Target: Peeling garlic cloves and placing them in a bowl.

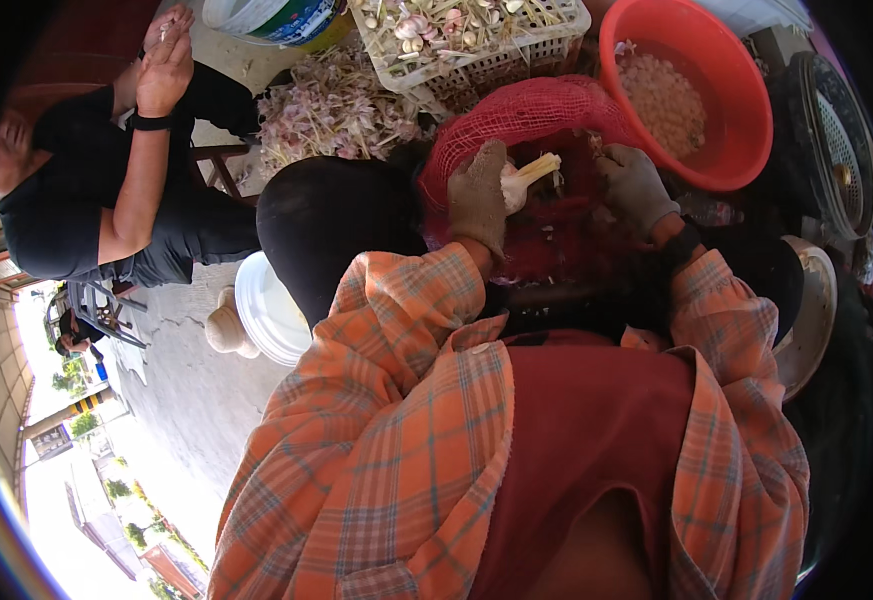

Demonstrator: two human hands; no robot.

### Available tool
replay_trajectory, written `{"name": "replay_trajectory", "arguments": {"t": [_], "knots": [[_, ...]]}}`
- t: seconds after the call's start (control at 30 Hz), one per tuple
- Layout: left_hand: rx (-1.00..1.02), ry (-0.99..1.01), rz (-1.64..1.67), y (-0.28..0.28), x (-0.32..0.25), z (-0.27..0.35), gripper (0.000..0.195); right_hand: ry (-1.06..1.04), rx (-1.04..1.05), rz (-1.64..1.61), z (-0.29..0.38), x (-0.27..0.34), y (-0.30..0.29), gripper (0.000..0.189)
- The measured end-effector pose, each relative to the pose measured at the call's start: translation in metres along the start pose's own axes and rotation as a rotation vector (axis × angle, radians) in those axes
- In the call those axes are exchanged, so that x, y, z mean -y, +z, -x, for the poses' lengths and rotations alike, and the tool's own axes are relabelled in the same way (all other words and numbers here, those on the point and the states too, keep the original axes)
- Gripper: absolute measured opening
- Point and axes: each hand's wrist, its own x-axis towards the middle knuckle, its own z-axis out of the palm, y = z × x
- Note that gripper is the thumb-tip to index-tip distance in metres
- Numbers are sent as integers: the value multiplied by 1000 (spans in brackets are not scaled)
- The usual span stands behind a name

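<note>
Both of my hands wear knitted work gloves. My left hand (479,196) is closed around a garlic bulb (513,189), whose pale cut stem points up to the right. My right hand (635,187) is to the right of the bulb, apart from it, over the dark red cloth; its fingertips are near a small piece of dry garlic skin (595,142), and whether they grip it I cannot tell. A red mesh bag (526,109) lies around and beyond my hands, over my lap.
A red basin (760,112) with peeled cloves in water stands at upper right. Beyond the bag is a white plastic crate (481,64) of garlic, beside a heap of garlic skins (339,112). A co-worker (106,172) sits at left. White tubs (271,307) flank my legs.
</note>
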Motion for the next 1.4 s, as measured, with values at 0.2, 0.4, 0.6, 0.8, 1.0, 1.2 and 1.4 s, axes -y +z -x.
{"name": "replay_trajectory", "arguments": {"t": [0.2,0.4,0.6,0.8,1.0,1.2,1.4], "knots": [[-28,-80,181,-11,20,-20,39,737,535,-818,-18,55,-49,10],[4,69,26,0,24,-17,43,937,276,-1338,-16,69,-35,16],[118,147,-183,33,-8,25,34,796,-62,-1090,-24,69,-15,19],[366,89,-194,35,-5,26,25,548,-151,-809,-21,60,-20,19],[392,-11,-142,33,-11,26,24,434,-231,-512,-24,75,-28,19],[357,-28,-140,29,-3,18,27,473,-145,-581,-22,74,-23,16],[211,-59,203,-3,24,-28,24,416,5,-920,-22,96,-38,15]]}}
